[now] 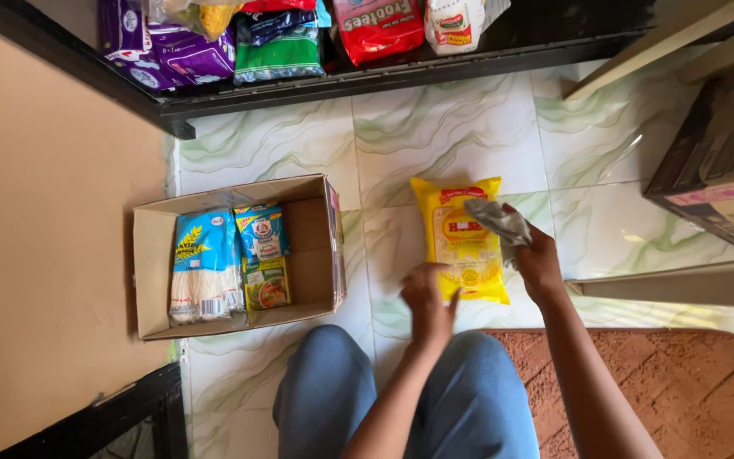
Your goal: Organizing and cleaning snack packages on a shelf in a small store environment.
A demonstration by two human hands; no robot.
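Head view, frame centre: yellow packet (460,242) with a red label lies flat on the tiles; my left hand (429,299) pins its lower edge, right hand (537,259) pinches a grey cloth (499,221) against it.

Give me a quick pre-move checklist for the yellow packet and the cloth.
1. Left hand on the yellow packet: ok, at its lower edge; grip partly blurred.
2. Right hand holds the grey cloth: ok, cloth lies over the packet's upper right corner.
3. Packet off the floor tiles: cannot tell, held or resting.
4. Room in the cardboard box: ok, right part bare beside the blue noodle packet and two small sachets.
5. Path from packet to box: ok, only tile between them.
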